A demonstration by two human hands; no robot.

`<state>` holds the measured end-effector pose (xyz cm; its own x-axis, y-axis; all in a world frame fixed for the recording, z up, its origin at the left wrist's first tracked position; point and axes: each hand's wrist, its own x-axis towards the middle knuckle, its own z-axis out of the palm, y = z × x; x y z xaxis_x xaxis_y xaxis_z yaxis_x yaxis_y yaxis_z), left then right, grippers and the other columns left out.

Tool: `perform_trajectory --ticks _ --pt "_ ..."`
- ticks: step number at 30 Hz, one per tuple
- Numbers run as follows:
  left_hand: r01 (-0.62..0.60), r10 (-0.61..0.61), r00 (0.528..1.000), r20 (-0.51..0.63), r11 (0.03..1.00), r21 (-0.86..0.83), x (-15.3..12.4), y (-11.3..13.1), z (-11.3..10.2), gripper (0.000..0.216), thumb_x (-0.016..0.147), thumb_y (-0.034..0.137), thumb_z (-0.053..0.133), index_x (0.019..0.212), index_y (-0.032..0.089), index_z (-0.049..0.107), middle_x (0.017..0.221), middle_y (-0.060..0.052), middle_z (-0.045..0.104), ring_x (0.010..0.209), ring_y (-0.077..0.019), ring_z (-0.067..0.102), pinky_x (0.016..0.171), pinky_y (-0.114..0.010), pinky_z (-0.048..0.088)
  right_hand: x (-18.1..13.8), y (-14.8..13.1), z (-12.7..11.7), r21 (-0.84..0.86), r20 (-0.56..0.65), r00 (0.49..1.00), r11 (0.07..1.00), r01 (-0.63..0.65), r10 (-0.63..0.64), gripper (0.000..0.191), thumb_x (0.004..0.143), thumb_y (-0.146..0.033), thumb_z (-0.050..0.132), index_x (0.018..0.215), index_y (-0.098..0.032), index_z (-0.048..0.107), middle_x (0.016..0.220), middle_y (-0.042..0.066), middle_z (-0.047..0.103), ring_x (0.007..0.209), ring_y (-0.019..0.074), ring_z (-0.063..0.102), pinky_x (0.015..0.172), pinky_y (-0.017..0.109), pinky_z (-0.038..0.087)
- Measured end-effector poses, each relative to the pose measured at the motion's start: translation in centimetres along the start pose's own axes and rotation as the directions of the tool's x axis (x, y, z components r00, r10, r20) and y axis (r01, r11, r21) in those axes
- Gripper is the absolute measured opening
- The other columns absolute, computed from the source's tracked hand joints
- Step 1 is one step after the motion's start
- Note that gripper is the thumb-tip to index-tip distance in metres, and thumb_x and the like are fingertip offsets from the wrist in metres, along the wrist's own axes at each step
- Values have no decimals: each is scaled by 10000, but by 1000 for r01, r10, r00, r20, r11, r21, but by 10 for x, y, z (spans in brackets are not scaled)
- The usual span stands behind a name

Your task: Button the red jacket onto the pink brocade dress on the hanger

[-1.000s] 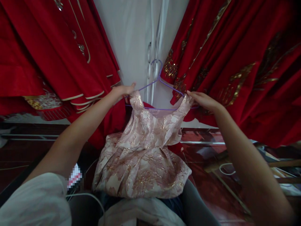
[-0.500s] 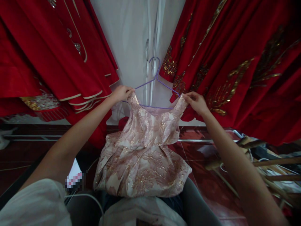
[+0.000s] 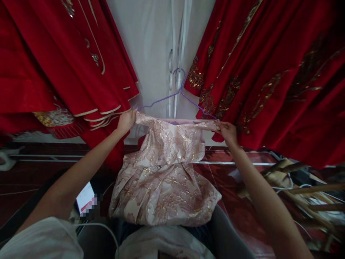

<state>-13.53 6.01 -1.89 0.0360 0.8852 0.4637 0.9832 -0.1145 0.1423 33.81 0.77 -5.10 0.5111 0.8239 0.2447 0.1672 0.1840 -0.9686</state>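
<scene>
A sleeveless pale pink dress [image 3: 167,180] with a shiny gold floral pattern lies over my lap. Inside its neckline is a thin purple wire hanger [image 3: 161,100], its hook pointing away from me and its lower part hidden by the fabric. My left hand [image 3: 126,123] pinches the left shoulder strap at the hanger's left end. On the other side, my right hand [image 3: 228,132] grips the right strap by the hanger's right end. Both straps are stretched outward, nearly level.
Red garments [image 3: 88,79] with pale trim hang at left, and more red garments [image 3: 256,82] with gold sequins at right. Between them stands a white cabinet [image 3: 151,46] with handles. A wooden rack [image 3: 309,194] holding odds and ends is at right. A lit phone [image 3: 86,197] lies by my left arm.
My hands have moved apart and slightly closer to me, drawing the dress straps outward. The straps, upright before, now spread sideways along the hanger's arms.
</scene>
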Motion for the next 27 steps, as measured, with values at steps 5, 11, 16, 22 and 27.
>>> perform_trajectory --ticks 5,11,16,22,27 --pt "-68 81 982 169 994 -80 -35 -2 16 409 960 450 289 904 165 577 706 -88 656 682 -210 629 616 -294 433 -17 2 1 -136 91 995 990 -27 40 307 661 -460 712 641 -209 537 547 15 572 513 175 591 491 361 570" --pt "-624 712 675 194 691 -364 -58 65 -1 305 950 389 370 974 202 609 913 -78 641 838 -175 618 739 -293 479 -51 -11 6 -329 501 860 898 292 -96 262 736 -451 633 694 -203 561 599 26 604 561 174 573 558 320 510" --pt "-796 822 569 27 558 -234 -48 135 -17 284 941 330 422 991 191 665 1091 -109 612 1058 -225 558 933 -400 448 -78 -57 30 -340 603 707 682 647 -370 163 864 -348 508 827 -203 573 842 75 631 830 218 596 786 361 487" --pt "-688 724 686 77 679 -257 -26 154 15 259 894 357 504 926 196 704 1523 -85 341 1421 -350 206 1128 -659 72 -61 -82 40 -247 406 661 621 744 -631 148 913 -326 455 903 -218 555 1075 115 602 1080 244 556 961 417 430" --pt "-624 687 715 134 712 -323 -39 144 27 263 889 388 524 870 199 706 1533 -77 329 1393 -352 266 1113 -673 54 -16 -34 13 -338 224 781 706 623 -583 119 839 -334 506 845 -221 543 1067 108 614 1050 251 569 973 443 423"
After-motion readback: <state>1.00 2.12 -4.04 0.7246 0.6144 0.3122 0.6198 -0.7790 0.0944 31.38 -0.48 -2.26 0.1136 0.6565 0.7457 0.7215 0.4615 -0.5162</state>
